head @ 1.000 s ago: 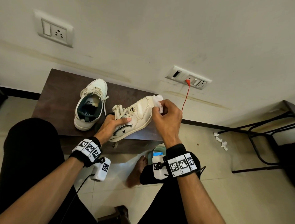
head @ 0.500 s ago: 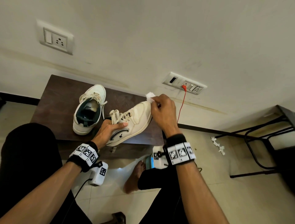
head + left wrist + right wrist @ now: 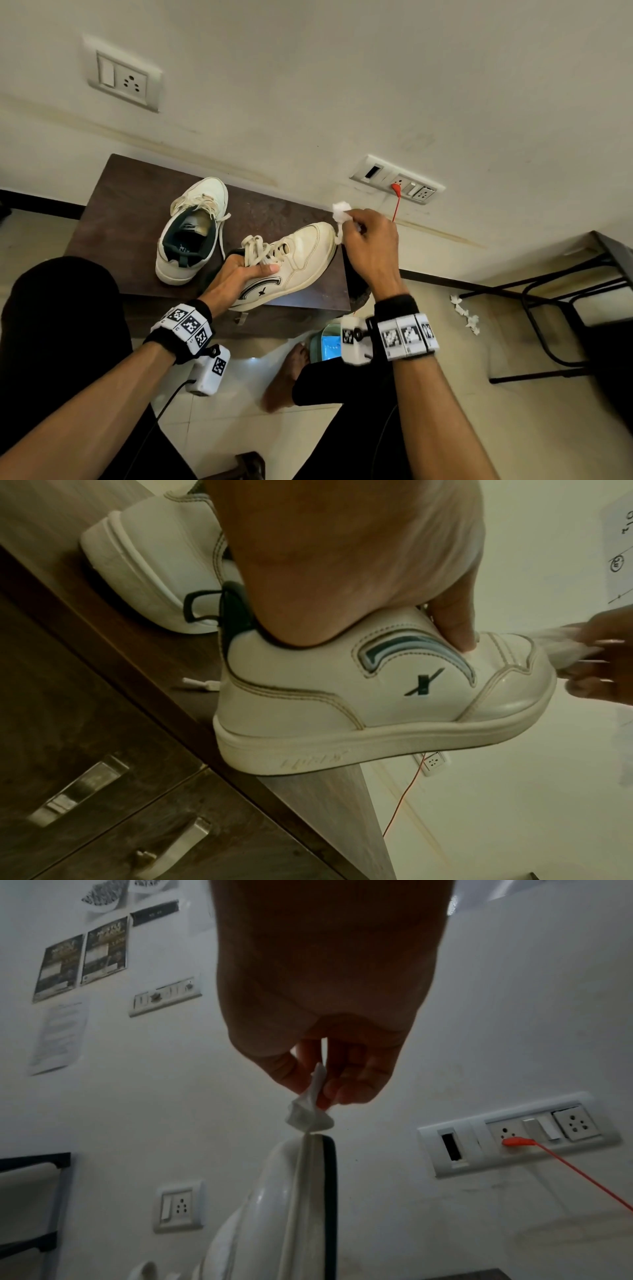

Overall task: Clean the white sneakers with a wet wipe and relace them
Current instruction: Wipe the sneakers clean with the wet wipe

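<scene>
Dark cabinet top [image 3: 130, 212]: cream scuffed sneaker [image 3: 301, 253], laces loose.

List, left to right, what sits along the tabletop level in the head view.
Upright sneaker → left hand → tilted sneaker → wet wipe → right hand → orange cable.

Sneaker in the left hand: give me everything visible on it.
The held sneaker is white, smooth and leather-like, with pale contrast stitching, a dark curved stripe and a dark X mark on its side, a thick white sole and a dark collar. Its cream laces are threaded and bunched loosely at the tongue. It is tilted, heel on the dark wooden table near the front edge, toe raised. The left hand grips it at the laces and collar, thumb pressed on the side. The wipe in the right hand touches the toe tip.
</scene>
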`<state>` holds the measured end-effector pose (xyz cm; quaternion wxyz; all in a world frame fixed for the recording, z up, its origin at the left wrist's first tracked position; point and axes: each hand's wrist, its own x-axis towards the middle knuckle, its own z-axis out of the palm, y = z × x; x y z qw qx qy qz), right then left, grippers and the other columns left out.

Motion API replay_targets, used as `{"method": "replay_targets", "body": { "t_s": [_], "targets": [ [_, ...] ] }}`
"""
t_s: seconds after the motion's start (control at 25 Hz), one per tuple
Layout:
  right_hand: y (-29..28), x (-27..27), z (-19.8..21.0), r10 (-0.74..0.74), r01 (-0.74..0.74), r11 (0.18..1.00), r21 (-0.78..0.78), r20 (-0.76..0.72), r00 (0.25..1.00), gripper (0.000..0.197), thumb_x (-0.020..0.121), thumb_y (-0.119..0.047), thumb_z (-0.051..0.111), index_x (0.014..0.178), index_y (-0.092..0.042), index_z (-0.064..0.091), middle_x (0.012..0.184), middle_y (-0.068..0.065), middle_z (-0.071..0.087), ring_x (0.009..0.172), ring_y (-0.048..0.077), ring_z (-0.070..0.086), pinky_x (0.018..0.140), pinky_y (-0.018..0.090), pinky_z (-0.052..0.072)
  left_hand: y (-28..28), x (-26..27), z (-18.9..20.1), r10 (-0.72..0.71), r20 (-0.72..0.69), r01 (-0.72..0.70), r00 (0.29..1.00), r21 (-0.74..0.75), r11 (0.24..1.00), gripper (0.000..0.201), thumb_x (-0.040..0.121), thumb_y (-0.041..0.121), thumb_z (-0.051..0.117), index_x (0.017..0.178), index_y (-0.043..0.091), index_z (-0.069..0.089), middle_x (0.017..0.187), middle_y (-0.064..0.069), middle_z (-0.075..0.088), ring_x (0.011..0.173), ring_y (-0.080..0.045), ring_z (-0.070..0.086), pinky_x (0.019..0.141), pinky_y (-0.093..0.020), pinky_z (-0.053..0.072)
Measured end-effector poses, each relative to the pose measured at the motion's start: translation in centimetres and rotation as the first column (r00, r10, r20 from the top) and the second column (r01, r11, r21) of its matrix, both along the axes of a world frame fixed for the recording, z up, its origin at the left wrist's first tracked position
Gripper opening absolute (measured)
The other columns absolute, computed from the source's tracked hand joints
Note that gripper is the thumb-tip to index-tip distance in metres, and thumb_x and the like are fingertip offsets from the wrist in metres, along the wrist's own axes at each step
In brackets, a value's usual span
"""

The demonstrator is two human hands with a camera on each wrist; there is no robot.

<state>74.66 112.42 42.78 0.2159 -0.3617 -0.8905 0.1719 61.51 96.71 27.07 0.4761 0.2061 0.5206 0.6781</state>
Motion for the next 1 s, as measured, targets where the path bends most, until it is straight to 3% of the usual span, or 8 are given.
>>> {"method": "replay_targets", "body": {
  "t_s": [0.12,0.24,0.4,0.48,0.6,0.72,0.8,1.0],
  "targets": [
    [1.5,-2.6,0.6,0.121,-0.107,0.991,-0.078,0.208,0.971,0.031,0.091,-0.013,0.052,0.095,-0.01,0.083,0.088,0.002,0.077,0.07,0.014,0.059,0.066,0.027,0.041,0.0,0.2,0.4,-0.015,-0.019,0.015,1.0,-0.027,1.0,0.012,0.09,0.013,0.076,0.1,0.008,0.079,0.094,-0.011,0.081,0.082,-0.02,0.078,0.078,-0.029,0.056],
    [2.1,-3.3,0.8,0.159,-0.151,0.987,-0.049,0.307,0.938,0.032,0.094,-0.01,0.05,0.098,0.0,0.08,0.108,0.014,0.079,0.095,0.032,0.069,0.077,0.034,0.051,0.0,0.0,0.1,-0.001,0.016,0.001,1.0,-0.031,1.0,0.017,0.08,0.022,0.083,0.092,0.01,0.083,0.096,-0.014,0.08,0.086,-0.025,0.078,0.084,-0.034,0.058],
    [0.3,-0.3,-0.4,0.138,-0.136,0.99,-0.04,0.057,0.989,0.04,0.091,-0.014,0.051,0.117,-0.01,0.08,0.108,0.002,0.078,0.089,0.012,0.063,0.073,0.01,0.042,0.2,-0.2,-0.1,0.05,0.022,-0.049,0.999,-0.03,0.998,0.009,0.086,0.016,0.079,0.093,0.011,0.082,0.094,-0.013,0.081,0.085,-0.023,0.078,0.086,-0.035,0.056],
    [-1.8,1.2,-2.3,0.099,-0.099,0.995,0.002,-0.106,0.989,0.038,0.093,-0.007,0.055,0.125,-0.011,0.076,0.111,-0.001,0.074,0.093,0.006,0.062,0.078,0.004,0.041,0.2,-0.2,0.0,0.059,0.019,-0.059,0.998,-0.032,0.998,0.009,0.089,0.013,0.075,0.096,0.01,0.08,0.093,-0.011,0.081,0.084,-0.02,0.078,0.084,-0.034,0.055],
    [-4.8,2.5,-5.9,0.029,-0.036,0.999,-0.018,-0.299,0.954,0.037,0.096,-0.001,0.057,0.131,-0.009,0.067,0.109,0.002,0.072,0.092,0.008,0.065,0.08,0.01,0.048,0.3,-0.1,0.2,0.066,0.016,-0.066,0.998,-0.043,0.997,0.013,0.09,0.013,0.074,0.1,0.007,0.079,0.096,-0.012,0.081,0.088,-0.023,0.078,0.086,-0.034,0.055],
    [-6.5,2.8,-8.5,-0.007,-0.009,0.999,-0.047,-0.324,0.946,0.039,0.097,-0.002,0.056,0.133,-0.014,0.06,0.081,-0.002,0.058,0.065,0.006,0.05,0.061,0.012,0.04,0.4,-0.3,-0.2,0.075,0.007,-0.075,0.997,-0.047,0.996,0.02,0.092,0.017,0.074,0.106,0.005,0.079,0.102,-0.013,0.08,0.099,-0.029,0.077,0.094,-0.036,0.055],
    [-6.9,2.9,-9.6,-0.01,-0.004,0.999,-0.042,-0.307,0.952,0.04,0.098,-0.004,0.057,0.134,-0.019,0.056,0.081,-0.005,0.056,0.063,0.008,0.051,0.059,0.013,0.04,0.3,-0.3,-0.3,0.076,-0.007,-0.077,0.997,-0.049,0.996,0.023,0.092,0.023,0.075,0.107,0.006,0.079,0.103,-0.012,0.08,0.1,-0.029,0.077,0.096,-0.038,0.055],
    [-8.6,2.7,-12.8,-0.078,0.062,0.994,-0.086,-0.2,0.977,0.04,0.097,-0.014,0.06,0.133,-0.027,0.048,0.077,-0.007,0.061,0.064,0.01,0.059,0.06,0.029,0.053,0.5,0.2,0.7,0.109,0.019,-0.107,0.994,-0.075,0.991,0.018,0.099,0.022,0.067,0.098,0.008,0.078,0.088,-0.009,0.081,0.079,-0.019,0.077,0.075,-0.027,0.056]
  ]
}}
